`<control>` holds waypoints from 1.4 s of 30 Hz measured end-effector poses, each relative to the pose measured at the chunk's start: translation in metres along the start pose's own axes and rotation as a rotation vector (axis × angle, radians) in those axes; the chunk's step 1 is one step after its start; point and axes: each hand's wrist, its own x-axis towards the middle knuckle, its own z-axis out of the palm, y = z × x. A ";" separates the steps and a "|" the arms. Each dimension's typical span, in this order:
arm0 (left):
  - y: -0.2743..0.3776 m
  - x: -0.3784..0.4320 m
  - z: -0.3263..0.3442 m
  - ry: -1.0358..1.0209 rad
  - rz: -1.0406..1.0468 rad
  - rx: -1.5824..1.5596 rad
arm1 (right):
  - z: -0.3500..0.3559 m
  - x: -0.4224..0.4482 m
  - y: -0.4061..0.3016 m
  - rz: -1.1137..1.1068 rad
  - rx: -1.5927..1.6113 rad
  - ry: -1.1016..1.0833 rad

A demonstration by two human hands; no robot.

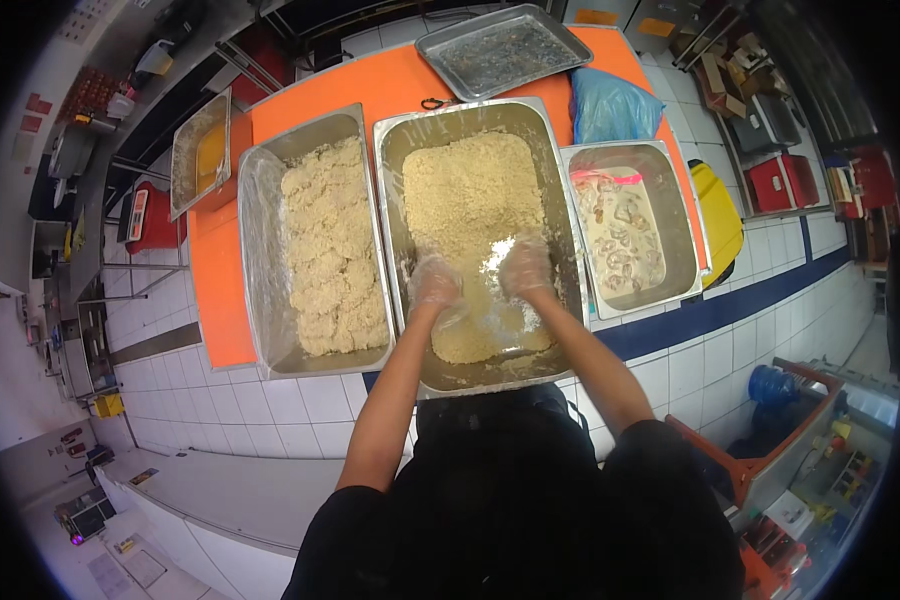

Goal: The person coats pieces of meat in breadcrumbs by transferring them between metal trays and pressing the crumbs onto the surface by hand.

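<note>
Directly before me stands a deep steel pan (387, 225) with a thick bed of pale breadcrumbs (471, 176) at its far end. Nearer to me the crumb layer is thin and the shiny bottom shows through. My left hand (435, 283), in a clear plastic glove, is at the crumbs near the pan's left side. My right hand (526, 266), gloved likewise, is in the crumbs towards the right wall. The fingers of both hands are blurred or hidden, so whether they hold anything is unclear.
Left is a pan (261, 225) of crumb-covered pieces, lined with plastic film. A smaller pan (679, 247) on the right holds pieces in pale liquid. A sheet tray (504, 52), black-handled scissors (435, 103) and a blue bag (616, 105) lie on the orange table (221, 300).
</note>
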 end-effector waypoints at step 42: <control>0.047 0.105 -0.051 0.452 0.408 0.169 | -0.021 0.099 0.007 -0.359 -0.123 0.361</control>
